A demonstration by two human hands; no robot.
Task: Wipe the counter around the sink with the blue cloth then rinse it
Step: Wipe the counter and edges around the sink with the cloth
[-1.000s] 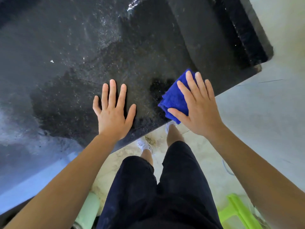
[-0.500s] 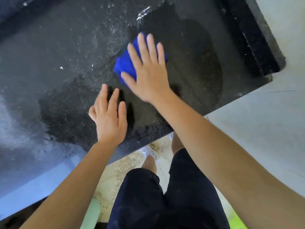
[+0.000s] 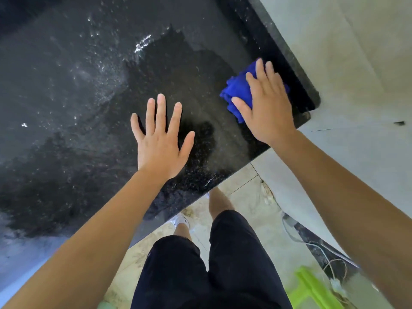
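Black speckled stone forms the tabletop (image 3: 84, 70). It is wet and glints with droplets, and a darker smeared patch spreads across its middle. The blue cloth (image 3: 237, 89) lies bunched on the stone at about two o'clock in the view, near the tabletop's right corner and just inside the darker band that runs along that edge.

The right hand (image 3: 268, 108) lies flat on top of the cloth. Its fingers are straight and close together, pointing to roughly eleven o'clock, and the thumb stretches along the cloth's near left side (nothing is curled round the fabric; the palm simply presses it down). Folds of cloth stick out past the thumb toward nine o'clock.

The left hand (image 3: 161, 141) is at about eight o'clock from the cloth. It is spread wide with the fingers splayed toward twelve o'clock, and it holds nothing. It seems to rest on the wet stone, though contact under the palm is hard to judge. The two hands are apart, with bare stone between them.

A pale wall (image 3: 361, 63) fills the view from one to three o'clock. At six o'clock are the tiled floor (image 3: 243, 192), the person's black shorts (image 3: 200, 275) and a white shoe (image 3: 181, 221). A green stool (image 3: 312, 288) sits at five o'clock, with a white cable (image 3: 312, 243) trailing beside it.
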